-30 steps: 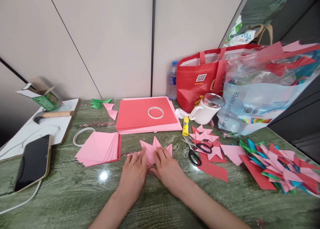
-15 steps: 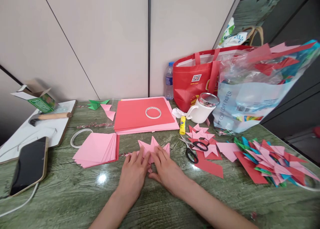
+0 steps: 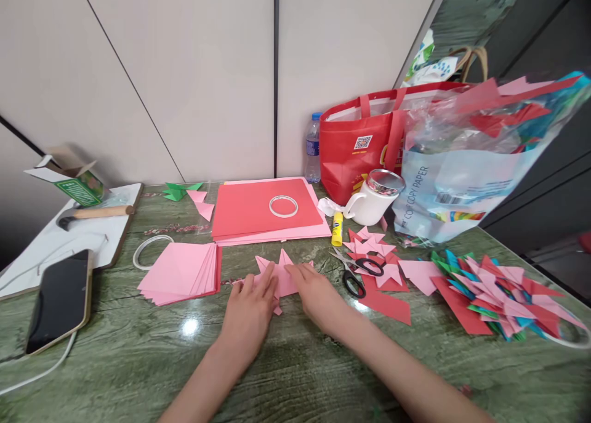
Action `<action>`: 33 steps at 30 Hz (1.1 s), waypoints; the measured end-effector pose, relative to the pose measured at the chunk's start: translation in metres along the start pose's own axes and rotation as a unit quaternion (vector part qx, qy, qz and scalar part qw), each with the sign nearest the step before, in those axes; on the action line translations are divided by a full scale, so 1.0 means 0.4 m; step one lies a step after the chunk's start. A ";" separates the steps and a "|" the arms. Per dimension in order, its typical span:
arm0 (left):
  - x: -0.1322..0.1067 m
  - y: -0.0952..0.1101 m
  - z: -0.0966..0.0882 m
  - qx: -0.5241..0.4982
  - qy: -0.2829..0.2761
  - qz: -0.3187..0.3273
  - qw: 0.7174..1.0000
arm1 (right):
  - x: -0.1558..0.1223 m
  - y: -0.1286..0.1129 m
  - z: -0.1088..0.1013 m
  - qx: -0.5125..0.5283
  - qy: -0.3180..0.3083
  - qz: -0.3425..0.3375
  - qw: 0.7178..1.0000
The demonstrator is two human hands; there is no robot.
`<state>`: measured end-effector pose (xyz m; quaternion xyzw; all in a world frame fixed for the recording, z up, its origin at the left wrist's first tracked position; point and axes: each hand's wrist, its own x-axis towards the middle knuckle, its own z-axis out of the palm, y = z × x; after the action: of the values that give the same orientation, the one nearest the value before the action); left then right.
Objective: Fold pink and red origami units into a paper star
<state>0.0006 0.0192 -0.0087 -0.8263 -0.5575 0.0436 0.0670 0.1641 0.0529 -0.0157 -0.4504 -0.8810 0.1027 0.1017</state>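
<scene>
A folded pink paper star with several points lies on the table in front of me. My left hand rests on its left part, palm down, with the fingers stretched out and apart. On the star's right part lie the fingertips of my right hand; those fingers are extended and close together, and the thumb is hidden. Left of the star is a fanned stack of pink paper squares with red ones beneath. To the right, black-handled scissors lie on folded paper stars.
Red and pink sheets with a tape roll lie behind. A glue stick, white mug, red bag and plastic paper bag stand right. A phone and hammer lie left.
My right hand has shifted right across the star, uncovering more of its middle. My left hand stays on the left part. The view has moved slightly.
</scene>
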 end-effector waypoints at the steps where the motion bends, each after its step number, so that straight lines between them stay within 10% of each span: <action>1: 0.002 0.000 -0.003 -0.004 -0.007 0.002 1.000 | 0.006 0.013 -0.007 0.021 -0.015 -0.001 1.000; 18: 0.001 0.017 -0.021 -0.003 -0.011 0.004 1.000 | -0.018 -0.045 0.042 -0.152 0.063 -0.057 0.985; 33: 0.000 -0.005 -0.027 -0.111 -0.010 -0.043 0.993 | -0.011 -0.035 -0.011 -0.096 -0.021 -0.119 0.988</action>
<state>0.0003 0.0192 0.0022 -0.8037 -0.5942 -0.0130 -0.0294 0.1572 0.0417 -0.0080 -0.3478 -0.9361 0.0143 0.0509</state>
